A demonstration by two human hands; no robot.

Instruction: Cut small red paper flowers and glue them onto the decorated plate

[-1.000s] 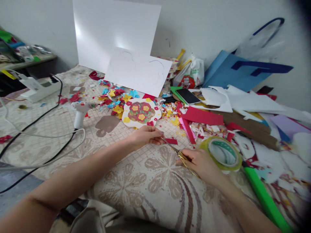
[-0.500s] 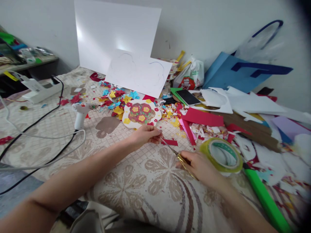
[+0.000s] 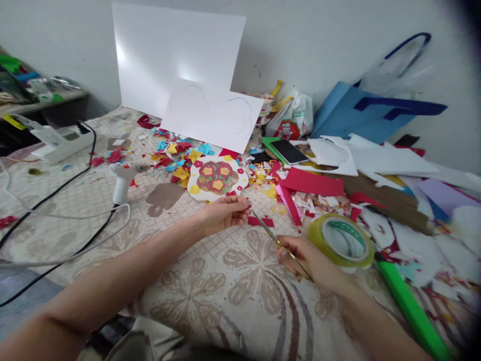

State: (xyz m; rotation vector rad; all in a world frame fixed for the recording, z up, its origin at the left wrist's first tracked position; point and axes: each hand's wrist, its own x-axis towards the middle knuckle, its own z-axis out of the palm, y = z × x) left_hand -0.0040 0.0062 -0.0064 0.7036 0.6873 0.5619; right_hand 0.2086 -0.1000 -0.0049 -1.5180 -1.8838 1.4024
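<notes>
My left hand [image 3: 227, 213] is closed in a pinch on a tiny dark red scrap [image 3: 248, 203], mostly hidden by the fingertips. My right hand [image 3: 302, 258] grips gold-handled scissors [image 3: 276, 240], whose blades point up and left toward that scrap. Whether the blade tips touch it, I cannot tell. Just beyond my left hand lies a white scalloped card [image 3: 198, 181] decorated with red and yellow paper flowers. A red paper strip [image 3: 260, 221] rests on the patterned tablecloth [image 3: 240, 296] behind the scissor blades.
A roll of yellowish tape [image 3: 315, 235] and a green-handled tool [image 3: 409, 301] lie at right. Behind are paper scraps, a phone [image 3: 289, 151] and a blue bag [image 3: 340, 113]. A white glue gun [image 3: 122, 183] stands at left among cables. White boards [image 3: 176, 45] lean on the wall.
The scissors have turned slightly in my right hand, and their handles look more edge-on. My left hand keeps its pinch in nearly the same place.
</notes>
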